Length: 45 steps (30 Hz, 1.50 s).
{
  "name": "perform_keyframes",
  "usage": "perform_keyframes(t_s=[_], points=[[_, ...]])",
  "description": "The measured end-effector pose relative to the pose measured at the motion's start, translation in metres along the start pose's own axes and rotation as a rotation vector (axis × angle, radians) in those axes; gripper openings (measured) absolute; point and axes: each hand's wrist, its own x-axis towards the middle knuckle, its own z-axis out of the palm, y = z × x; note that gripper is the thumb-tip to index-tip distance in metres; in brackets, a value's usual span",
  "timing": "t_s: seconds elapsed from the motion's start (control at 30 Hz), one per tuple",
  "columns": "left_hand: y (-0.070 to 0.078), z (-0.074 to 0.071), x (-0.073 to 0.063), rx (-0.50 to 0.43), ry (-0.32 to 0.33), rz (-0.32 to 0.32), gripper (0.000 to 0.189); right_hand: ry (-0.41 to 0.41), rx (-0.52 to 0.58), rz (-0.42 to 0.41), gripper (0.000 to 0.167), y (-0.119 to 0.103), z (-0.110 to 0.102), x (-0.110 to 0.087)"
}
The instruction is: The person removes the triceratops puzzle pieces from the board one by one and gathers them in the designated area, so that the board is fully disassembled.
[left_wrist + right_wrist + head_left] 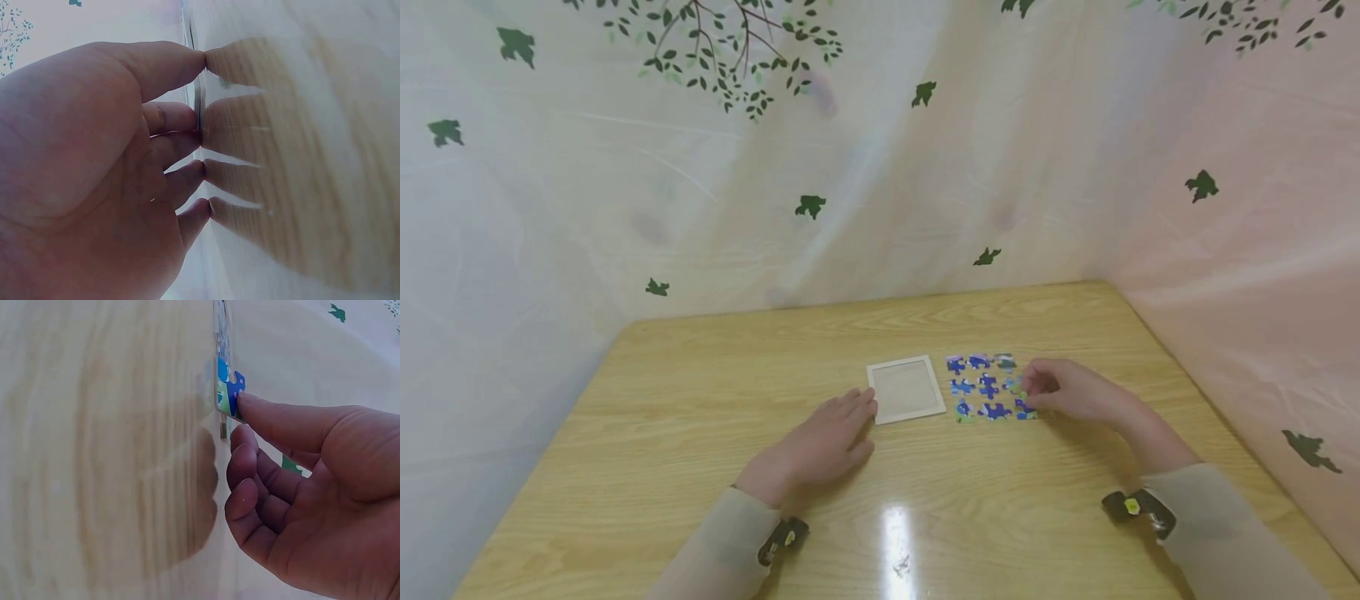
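Observation:
My left hand (823, 442) lies palm down with its fingers extended, fingertips right at the left side of a white square puzzle frame (937, 396). In the left wrist view, the left fingertips (195, 119) touch the tabletop. My right hand (1071, 390) is at the right edge of a group of blue, purple and green jigsaw pieces (988, 385). Between its thumb and fingers it pinches a blue and green jigsaw piece (225, 394), tilted up from the table in the right wrist view. Its other fingers are curled in below the thumb.
Both hands work over a glossy light wooden table (737, 358), which reflects a bright light near its front. Behind it and along its sides hangs a pale cloth (880, 167) printed with green leaves. Each wrist wears a dark strapped device (1138, 510).

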Motion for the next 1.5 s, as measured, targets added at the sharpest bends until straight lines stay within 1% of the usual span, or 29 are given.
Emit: perform_keyframes(t_s=[0.17,0.4,0.53,0.7,0.93,1.17,1.3,1.5], points=[[-0.0001,-0.0004,0.0005,0.003,-0.004,0.002,0.063,-0.002,-0.022,0.011,0.011,0.001,0.0005,-0.0002],[-0.0007,0.0,0.0012,0.009,-0.003,-0.003,0.062,0.012,-0.093,-0.004,0.011,-0.0004,0.0027,-0.0002],[-0.0014,0.0004,0.0018,0.01,-0.002,-0.004,0.062,0.017,-0.104,0.008,0.01,-0.0014,0.0031,0.0002],[-0.0017,-0.001,0.0014,0.007,0.002,-0.004,0.063,0.016,-0.101,0.016,0.01,-0.0012,0.0016,0.0028],[-0.0025,0.0009,0.0004,0.007,0.001,-0.006,0.063,0.019,-0.086,0.055,0.012,-0.0009,0.0004,0.0033],[-0.0023,0.0003,0.0008,0.01,0.011,-0.01,0.063,0.031,-0.075,0.058,0.013,-0.0029,-0.0023,0.0029],[-0.0031,0.0013,0.0013,0.0,0.019,0.003,0.062,0.038,-0.064,0.069,0.014,-0.0015,-0.0027,0.0028],[-0.0051,0.0055,0.0019,0.0,0.026,0.016,0.061,0.037,-0.013,0.086,0.015,0.0012,-0.0009,-0.0003]])
